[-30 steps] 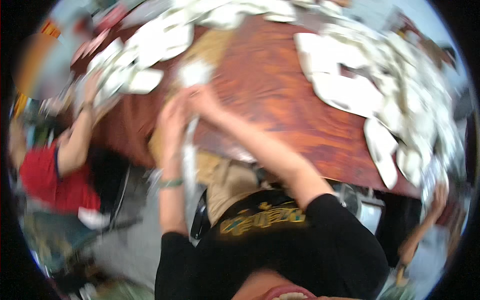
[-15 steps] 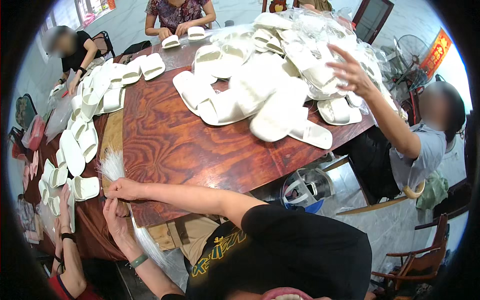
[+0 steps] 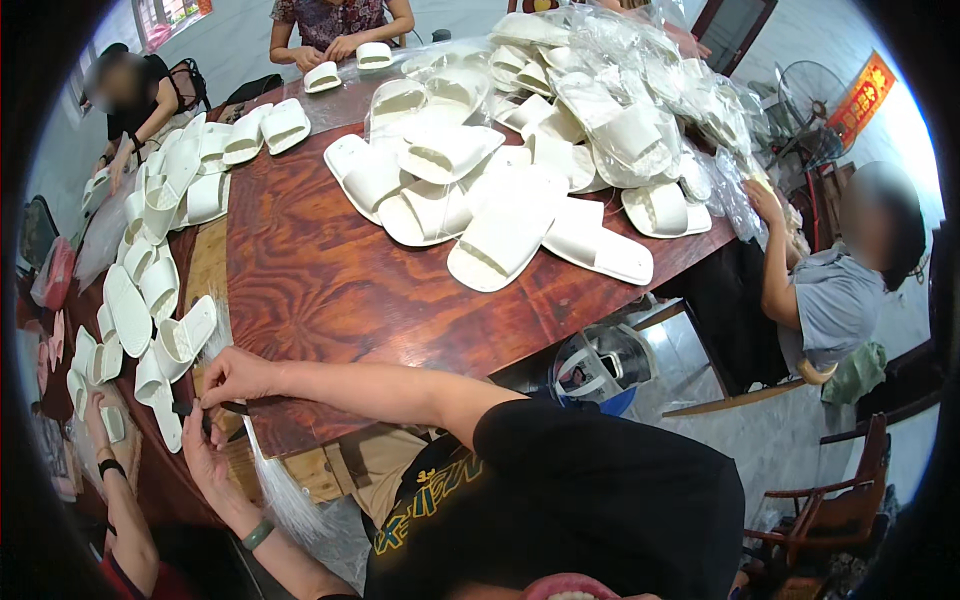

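Reference point: the red-brown wooden tabletop (image 3: 330,300). Wearer's hands both at its near left corner, just off the edge.

Right hand (image 3: 238,376): reaches across that corner, fingers bent, thumb and fingertips drawn close together. A thin dark strip (image 3: 236,407) shows just under it; cannot tell whether the fingertips grip it.

Left hand (image 3: 208,462): below the right one, outside the tabletop's left edge, part curled, fingers pointing up. Small dark object (image 3: 182,408) at its fingertips; too small to identify, and a firm hold cannot be confirmed. Green bangle (image 3: 257,534) on that wrist.

Bundle of fine white strands (image 3: 283,485): runs behind the right hand at the same corner; lower end fans out past the tabletop's near edge, upper end lies along its left edge.

White slippers (image 3: 185,338) beside the hands, left of the tabletop, in a line curving toward its far left corner. Larger heap of white slippers (image 3: 510,225) on its far right part, some in clear plastic.

Co-worker in grey shirt (image 3: 840,310) at the tabletop's right side; another in patterned top (image 3: 345,18) beyond its far edge. Dark bucket (image 3: 610,365) below its near right edge.
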Demonstrator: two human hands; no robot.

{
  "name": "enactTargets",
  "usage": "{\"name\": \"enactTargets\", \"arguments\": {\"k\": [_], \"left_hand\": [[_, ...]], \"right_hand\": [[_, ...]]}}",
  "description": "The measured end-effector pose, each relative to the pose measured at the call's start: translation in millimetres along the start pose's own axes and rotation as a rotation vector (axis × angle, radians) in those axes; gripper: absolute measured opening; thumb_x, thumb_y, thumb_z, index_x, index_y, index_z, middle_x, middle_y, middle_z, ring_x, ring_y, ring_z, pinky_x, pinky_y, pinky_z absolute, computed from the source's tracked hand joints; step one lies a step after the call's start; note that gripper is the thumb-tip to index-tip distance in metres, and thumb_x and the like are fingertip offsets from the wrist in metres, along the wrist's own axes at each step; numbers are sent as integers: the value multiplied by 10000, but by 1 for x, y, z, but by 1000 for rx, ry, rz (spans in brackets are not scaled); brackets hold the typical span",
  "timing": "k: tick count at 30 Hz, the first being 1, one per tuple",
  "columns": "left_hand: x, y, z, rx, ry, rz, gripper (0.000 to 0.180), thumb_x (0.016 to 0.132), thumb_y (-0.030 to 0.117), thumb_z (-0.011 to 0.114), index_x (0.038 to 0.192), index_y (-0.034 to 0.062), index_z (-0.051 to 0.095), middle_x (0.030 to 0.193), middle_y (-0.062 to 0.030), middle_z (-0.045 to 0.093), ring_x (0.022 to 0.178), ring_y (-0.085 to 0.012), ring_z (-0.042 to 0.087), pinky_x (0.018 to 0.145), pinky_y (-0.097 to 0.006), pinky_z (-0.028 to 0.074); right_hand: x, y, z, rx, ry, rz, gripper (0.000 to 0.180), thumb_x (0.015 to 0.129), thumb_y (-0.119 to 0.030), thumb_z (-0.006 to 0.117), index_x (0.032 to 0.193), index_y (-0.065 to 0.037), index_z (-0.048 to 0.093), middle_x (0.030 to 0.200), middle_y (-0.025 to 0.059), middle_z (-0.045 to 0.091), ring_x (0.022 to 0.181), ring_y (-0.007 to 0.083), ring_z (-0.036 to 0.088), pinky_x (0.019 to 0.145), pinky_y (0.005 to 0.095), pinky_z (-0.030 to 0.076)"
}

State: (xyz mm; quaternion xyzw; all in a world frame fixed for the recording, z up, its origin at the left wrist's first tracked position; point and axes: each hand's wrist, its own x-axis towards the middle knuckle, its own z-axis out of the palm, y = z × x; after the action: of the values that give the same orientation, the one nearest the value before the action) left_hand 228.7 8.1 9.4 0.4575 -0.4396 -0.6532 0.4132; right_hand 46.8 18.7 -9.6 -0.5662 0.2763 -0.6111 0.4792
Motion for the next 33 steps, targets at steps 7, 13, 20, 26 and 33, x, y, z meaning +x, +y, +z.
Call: {"name": "enactTargets", "arguments": {"k": [7, 13, 20, 26, 33], "left_hand": [[-4, -1, -6, 478, -151, 167, 304, 847, 17, 569, 1146, -34, 546, 938, -11, 591, 662, -36, 500, 535, -167, 363], [-8, -7, -10, 954, -112, 630, 373, 832, -83, 493, 1205, -60, 507, 1117, -132, 596, 1058, -201, 554, 936, -298, 408], [-24, -3, 27, 1179, 135, 1098, 295, 781, -62, 556, 1071, -22, 593, 1016, -140, 626, 929, -287, 593, 808, -362, 468], [-24, -9, 17, 1053, 223, 1201, 333, 685, -139, 518, 971, -14, 634, 952, -140, 636, 908, -287, 603, 799, -357, 485], [-21, -19, 2, 1051, 204, 1120, 312, 781, -95, 558, 1078, -11, 599, 989, -145, 638, 932, -266, 611, 779, -339, 491]], "right_hand": [[1, 27, 10, 9, 33, -26, 158, 780, -124, 607, 689, -1, 647, 610, 36, 600, 564, 105, 545, 534, 262, 438], [10, 42, 10, -438, 223, -160, 153, 716, -175, 670, 787, -46, 628, 853, 118, 580, 869, 301, 538, 773, 367, 436], [12, 31, -2, -284, -215, -35, 265, 859, -230, 526, 733, 0, 563, 630, 117, 494, 636, 163, 459, 601, 322, 423], [2, 16, -3, 112, -278, 507, 192, 907, -236, 552, 935, -67, 637, 657, -67, 491, 558, 38, 407, 477, 197, 317], [-3, 17, 2, 206, -60, 441, 140, 830, -135, 629, 903, -17, 652, 706, -16, 574, 573, 58, 497, 499, 194, 372]]}}
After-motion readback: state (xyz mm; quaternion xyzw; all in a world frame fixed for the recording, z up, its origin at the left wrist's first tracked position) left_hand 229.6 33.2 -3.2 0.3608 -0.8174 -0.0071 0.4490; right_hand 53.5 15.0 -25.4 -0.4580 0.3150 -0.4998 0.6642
